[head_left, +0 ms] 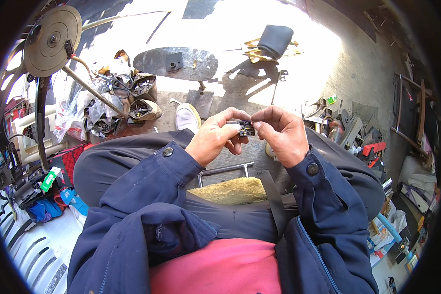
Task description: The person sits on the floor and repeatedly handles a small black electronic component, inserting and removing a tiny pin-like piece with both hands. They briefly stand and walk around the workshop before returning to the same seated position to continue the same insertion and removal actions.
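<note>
In front of me, above the gap between my knees, my left hand [213, 138] is closed round a small black rectangular part [248, 128] with thin yellowish metal strips inside. Its thumb presses on the part's left side. From the right, my right hand [283, 136] meets it, with thumb and index finger pinched together at the part's upper right edge. Whatever lies between those right fingertips is too small to make out. The part's underside is hidden by the left fingers.
Below my hands are a metal bar frame [228, 169] and a yellow fibrous pad [232, 191]. Ahead stand a dark oval board [176, 63] and a stool with a black seat [275, 41]. Bags of small parts [144, 109] lie left; tools and a red object [374, 149] lie right.
</note>
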Tool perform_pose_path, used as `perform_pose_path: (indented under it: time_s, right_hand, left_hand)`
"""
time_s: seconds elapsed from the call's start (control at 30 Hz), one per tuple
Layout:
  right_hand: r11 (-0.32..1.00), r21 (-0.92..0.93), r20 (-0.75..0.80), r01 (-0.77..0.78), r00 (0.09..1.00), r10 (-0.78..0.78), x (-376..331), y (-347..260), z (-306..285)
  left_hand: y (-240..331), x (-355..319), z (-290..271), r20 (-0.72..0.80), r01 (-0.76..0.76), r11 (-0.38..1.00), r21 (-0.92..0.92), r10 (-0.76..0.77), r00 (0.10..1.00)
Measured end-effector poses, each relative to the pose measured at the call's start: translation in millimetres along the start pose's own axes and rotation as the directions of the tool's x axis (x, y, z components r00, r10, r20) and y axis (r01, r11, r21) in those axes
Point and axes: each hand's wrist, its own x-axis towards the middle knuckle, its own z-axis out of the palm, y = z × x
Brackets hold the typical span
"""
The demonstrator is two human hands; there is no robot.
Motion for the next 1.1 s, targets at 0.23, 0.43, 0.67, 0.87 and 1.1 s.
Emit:
perform_pose_path:
  time_s: [0.23, 0.43, 0.67, 0.87, 1.1]
  right_hand:
    - [0.961, -0.208, -0.027, 0.182, 0.981, -0.191, -3, -6, 6]
    - [0.898, -0.341, 0.012, 0.278, 0.956, -0.292, -5, -10, 9]
    - [0.813, -0.443, 0.058, 0.377, 0.917, -0.394, -3, -7, 11]
    - [0.675, -0.564, 0.131, 0.475, 0.859, -0.495, -1, -9, 13]
    - [0.594, -0.614, 0.18, 0.52, 0.825, -0.536, -1, -12, 15]
  left_hand:
    - [0, 0, -1, 0.012, -0.015, 0.999, 0.033, 0.014, 1.0]
    - [-1, 1, -2, 0.007, -0.005, 0.999, 0.042, 0.004, 1.0]
    - [-1, 0, -2, 0.005, -0.017, 0.999, 0.03, 0.017, 1.0]
    - [0, -2, -5, 0.023, 0.01, 0.998, 0.068, -0.012, 1.0]
    - [-1, -2, -5, 0.022, -0.002, 0.997, 0.072, 0.001, 1.0]
